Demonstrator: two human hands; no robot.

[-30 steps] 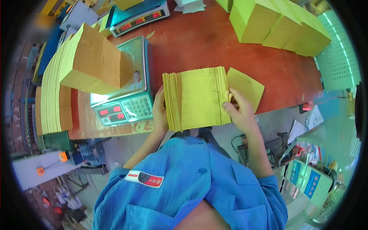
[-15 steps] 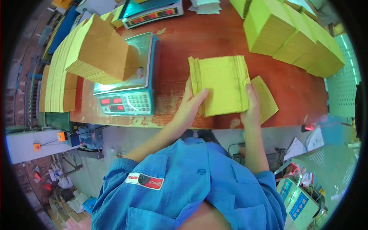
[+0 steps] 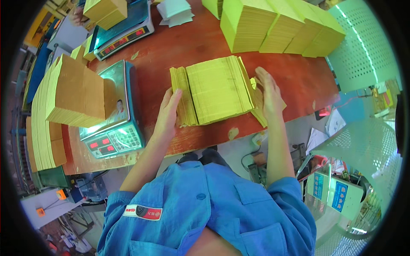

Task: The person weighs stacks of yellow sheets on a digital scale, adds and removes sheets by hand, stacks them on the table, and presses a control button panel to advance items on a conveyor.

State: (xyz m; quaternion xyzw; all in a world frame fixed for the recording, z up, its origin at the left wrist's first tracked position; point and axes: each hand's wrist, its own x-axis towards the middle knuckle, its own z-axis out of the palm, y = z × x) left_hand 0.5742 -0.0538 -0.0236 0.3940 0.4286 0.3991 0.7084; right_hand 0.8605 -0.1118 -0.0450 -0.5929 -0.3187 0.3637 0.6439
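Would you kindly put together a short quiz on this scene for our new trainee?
1. Which of these sits on the nearer scale?
A) a blue bottle
B) a tan-and-yellow stack
C) a folded shirt

2. True or false: the white sheets lie farther back on the red table than the central yellow bundle.

3. Which hand is closer to that scale?

Key:
1. B
2. True
3. The left hand, at the bundle's left end.
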